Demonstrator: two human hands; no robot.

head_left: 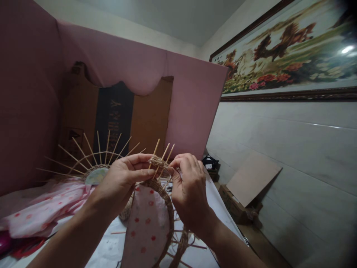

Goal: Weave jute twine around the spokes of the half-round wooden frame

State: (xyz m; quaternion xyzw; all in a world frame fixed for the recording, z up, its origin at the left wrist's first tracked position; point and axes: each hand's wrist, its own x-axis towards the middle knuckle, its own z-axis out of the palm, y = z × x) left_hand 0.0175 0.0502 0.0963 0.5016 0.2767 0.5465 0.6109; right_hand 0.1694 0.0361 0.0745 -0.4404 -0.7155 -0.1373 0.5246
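Woven basket frame w/ dotted fabric panel was held upright, centre of view, above the counter. Left hand pinched its woven top by the sticks; right hand was closed on a strand just beside. Second frame w/ spokes stood behind left, pink cloth near it. Horse painting hung on the wall at right.
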